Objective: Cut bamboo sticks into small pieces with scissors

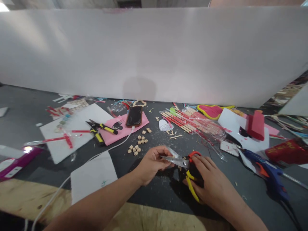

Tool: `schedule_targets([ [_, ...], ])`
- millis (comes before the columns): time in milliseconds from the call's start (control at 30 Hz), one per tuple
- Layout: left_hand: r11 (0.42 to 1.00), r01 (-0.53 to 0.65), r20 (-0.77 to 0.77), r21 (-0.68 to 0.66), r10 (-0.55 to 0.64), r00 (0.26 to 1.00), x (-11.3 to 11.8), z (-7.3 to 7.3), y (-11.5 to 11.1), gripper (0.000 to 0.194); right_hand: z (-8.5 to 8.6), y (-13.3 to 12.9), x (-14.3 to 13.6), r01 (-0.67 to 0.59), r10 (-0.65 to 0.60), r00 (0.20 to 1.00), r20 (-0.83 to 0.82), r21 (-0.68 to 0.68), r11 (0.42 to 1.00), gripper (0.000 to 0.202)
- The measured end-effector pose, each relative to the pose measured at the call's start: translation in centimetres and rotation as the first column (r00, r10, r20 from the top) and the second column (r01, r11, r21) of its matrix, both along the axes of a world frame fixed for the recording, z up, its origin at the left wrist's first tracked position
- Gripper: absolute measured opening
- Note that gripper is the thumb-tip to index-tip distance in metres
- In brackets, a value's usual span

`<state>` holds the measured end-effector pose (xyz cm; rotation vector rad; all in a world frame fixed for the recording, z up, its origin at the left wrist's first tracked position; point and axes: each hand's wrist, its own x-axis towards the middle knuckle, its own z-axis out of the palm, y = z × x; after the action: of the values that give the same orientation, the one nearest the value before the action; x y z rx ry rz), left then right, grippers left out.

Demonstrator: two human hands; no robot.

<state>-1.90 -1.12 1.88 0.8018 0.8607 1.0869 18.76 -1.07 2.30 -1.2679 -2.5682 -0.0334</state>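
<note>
My right hand (208, 176) grips scissors (179, 161) by their red and yellow handles, thumb low and fingers on the upper loop. Their blades point left and stand apart. At the blades, my left hand (155, 162) is closed in a pinch; what sits between its fingertips is too small and hidden to name. Left of that hand lie little clusters of pale wooden pieces (134, 149). Just beyond the hands are a white heart-shaped cutout (166, 125) and short stick offcuts (176, 136), with pale crumbs scattered on the dark tabletop (149, 195).
A phone (134, 116) on pink paper (113, 128) trails a white cable. Yellow-black pliers (97, 133) lie left. Red and pale sticks (178, 120) spread behind the hands. At right are a blue glue gun (269, 171) and a red packet (287, 152). A white panel (154, 54) stands behind.
</note>
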Motion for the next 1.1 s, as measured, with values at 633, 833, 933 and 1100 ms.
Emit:
schedule_targets([
  [633, 1.000, 0.014, 0.022, 0.004, -0.014, 1.000, -0.3, -0.5, 0.1, 0.018, 2.3, -1.4, -0.1, 0.035, -0.021, 0.998, -0.064, 0.227, 0.973, 0.044],
  [833, 1.000, -0.003, 0.013, -0.013, 0.003, 1.000, -0.2, -0.3, 0.0, 0.019, 2.6, -1.8, -0.4, 0.000, 0.045, 0.986, -0.161, 0.269, 0.963, 0.040],
  [933, 1.000, 0.006, 0.012, -0.005, -0.006, 1.000, -0.1, 0.0, -0.1, 0.018, 2.5, -1.9, -0.7, -0.050, 0.120, 0.972, -0.202, 0.322, 0.945, 0.041],
  [1100, 0.999, 0.038, 0.008, 0.038, -0.038, 0.999, -0.2, 0.2, -0.2, 0.017, 1.8, -2.0, -1.3, -0.057, 0.148, 0.973, -0.175, 0.442, 0.895, 0.052],
])
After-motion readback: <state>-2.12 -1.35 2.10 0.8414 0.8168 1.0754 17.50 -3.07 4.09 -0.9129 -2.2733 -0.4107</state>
